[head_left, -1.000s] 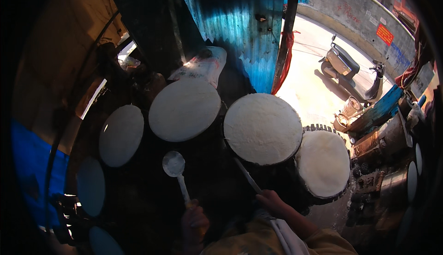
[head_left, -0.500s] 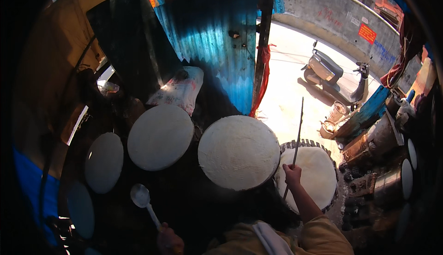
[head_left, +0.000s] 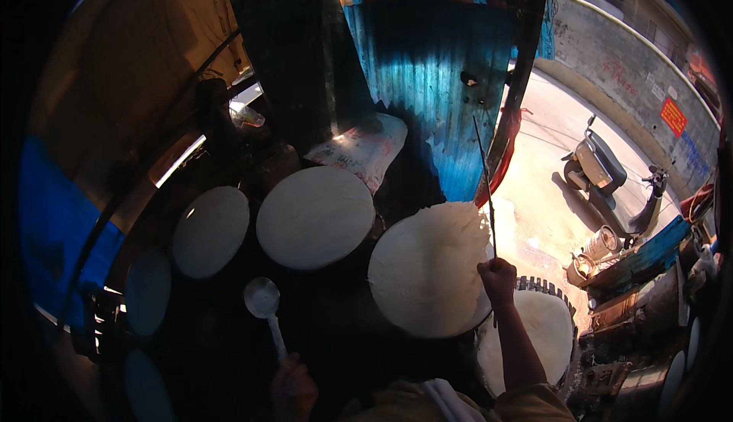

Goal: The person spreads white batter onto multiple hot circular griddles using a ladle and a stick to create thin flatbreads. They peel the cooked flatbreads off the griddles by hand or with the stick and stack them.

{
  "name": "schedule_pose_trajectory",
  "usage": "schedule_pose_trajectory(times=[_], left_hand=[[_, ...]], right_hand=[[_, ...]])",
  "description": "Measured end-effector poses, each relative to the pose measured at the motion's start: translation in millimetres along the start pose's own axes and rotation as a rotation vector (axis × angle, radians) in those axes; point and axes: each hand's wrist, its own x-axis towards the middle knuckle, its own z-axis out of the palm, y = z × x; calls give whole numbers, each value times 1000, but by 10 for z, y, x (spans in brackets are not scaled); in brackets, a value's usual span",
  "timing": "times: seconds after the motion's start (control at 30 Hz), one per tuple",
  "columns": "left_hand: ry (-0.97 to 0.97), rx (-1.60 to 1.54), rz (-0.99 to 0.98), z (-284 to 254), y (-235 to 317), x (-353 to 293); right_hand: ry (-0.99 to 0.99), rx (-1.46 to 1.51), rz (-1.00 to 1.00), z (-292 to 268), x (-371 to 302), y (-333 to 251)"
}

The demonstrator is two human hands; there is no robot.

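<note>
Corrugated blue sheeting [head_left: 439, 93] backs the station. Right hand [head_left: 498, 278] closed round a thin stick [head_left: 489, 197], at the ragged right edge of the large central flatbread [head_left: 420, 269]; left hand [head_left: 294, 388] closed round a ladle [head_left: 262, 297]. Advisable: slide the stick evenly, lest the sheet tear.

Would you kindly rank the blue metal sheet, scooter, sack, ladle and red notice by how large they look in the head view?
1. Blue metal sheet
2. Scooter and sack: too alike to rank
3. Ladle
4. Red notice
</note>
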Motion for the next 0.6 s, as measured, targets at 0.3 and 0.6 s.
schedule_pose_trajectory(times=[0.3,0.6], left_hand=[[-55,-61,18,-386,636,-496],[35,29,-112,-446,971,-453]], right_hand=[[-74,307,47,-159,-502,-1333],[134,575,84,-1273,-387,-40]])
